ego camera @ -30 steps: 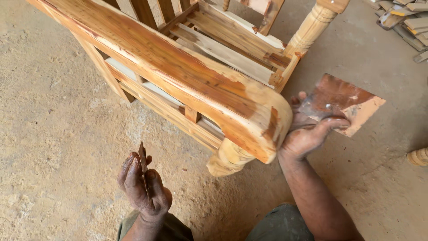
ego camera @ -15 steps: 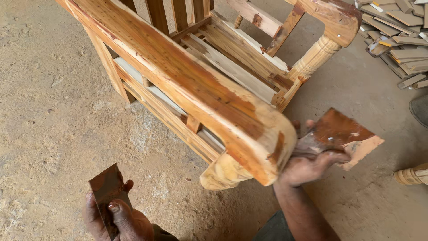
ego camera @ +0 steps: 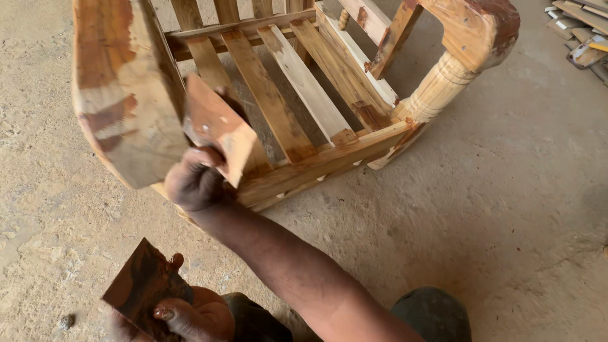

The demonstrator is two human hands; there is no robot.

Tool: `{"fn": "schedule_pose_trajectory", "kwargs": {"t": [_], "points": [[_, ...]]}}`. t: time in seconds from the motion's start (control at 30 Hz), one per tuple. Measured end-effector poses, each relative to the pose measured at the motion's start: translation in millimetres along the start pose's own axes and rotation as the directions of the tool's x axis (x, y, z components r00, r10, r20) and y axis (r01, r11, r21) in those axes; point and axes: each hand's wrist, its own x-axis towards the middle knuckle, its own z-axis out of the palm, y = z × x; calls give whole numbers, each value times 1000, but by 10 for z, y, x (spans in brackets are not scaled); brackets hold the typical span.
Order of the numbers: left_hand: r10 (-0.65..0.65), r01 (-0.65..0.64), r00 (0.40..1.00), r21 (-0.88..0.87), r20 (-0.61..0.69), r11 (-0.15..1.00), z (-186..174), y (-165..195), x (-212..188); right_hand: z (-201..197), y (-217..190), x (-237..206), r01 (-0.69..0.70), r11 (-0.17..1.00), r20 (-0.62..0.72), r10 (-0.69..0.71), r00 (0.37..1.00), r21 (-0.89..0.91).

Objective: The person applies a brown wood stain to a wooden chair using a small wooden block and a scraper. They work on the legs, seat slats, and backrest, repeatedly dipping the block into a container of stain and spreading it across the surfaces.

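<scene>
Shifted since half a second ago: right hand (ego camera: 196, 183) across from the chair frame's far side to its near armrest (ego camera: 123, 95), closed on a stained sanding sheet (ego camera: 215, 130) pressed beside the armrest end. Left hand (ego camera: 190, 313) below armrest, gripping dark sandpaper piece (ego camera: 142, 285). Armrest patchy: reddish stain partly stripped, bare wood showing; remainder judged unfinished.

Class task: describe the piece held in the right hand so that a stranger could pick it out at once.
Start at the big slatted wooden chair frame. Against its near, thick armrest, the right hand grips a small flat board. Unlike the dark scrap in the left hand, it is reddish with a pale cut edge.
</scene>
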Motion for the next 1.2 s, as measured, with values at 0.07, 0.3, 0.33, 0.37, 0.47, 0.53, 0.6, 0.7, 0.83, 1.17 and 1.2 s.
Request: {"fn": "schedule_pose_trajectory", "kwargs": {"t": [0.07,0.3,0.33,0.37,0.47,0.53,0.6,0.7,0.83,1.17,1.2], "points": [[-35,34,999,24,26,999,-3,72,-73,63,-108,23,-74,984,7,73,997,162],[-125,142,951,-39,283,989,-151,117,-133,-1500,-24,228,-458,844,372,345,862,279],[-183,211,933,-58,312,976,-176,110,-133,-1782,31,304,-508,835,437,383,814,214],[-239,279,910,-74,339,957,-188,95,-142,-2082,57,382,-643,760,491,525,695,97],[-425,503,783,-60,454,862,-202,45,-149,-2711,-21,549,-912,404,506,774,381,68],[-504,620,692,-68,517,781,-173,6,-146,-2944,-111,659,-972,199,486,841,236,128],[-577,728,583,-54,572,683,-114,-20,-143,-3085,-214,749,-987,58,455,882,120,149],[-609,799,470,-15,639,601,32,-22,-168,-3200,-310,860,-990,-33,428,904,29,136],[-616,898,303,-2,727,439,304,-1,-264,-3276,-340,959,-991,40,465,880,94,126],[-510,837,141,173,848,519,639,-141,-562,-3362,-122,1010,-973,171,391,894,219,156],[-482,788,130,205,866,581,643,-158,-587,-3382,-93,994,-971,183,377,897,229,155]]}}
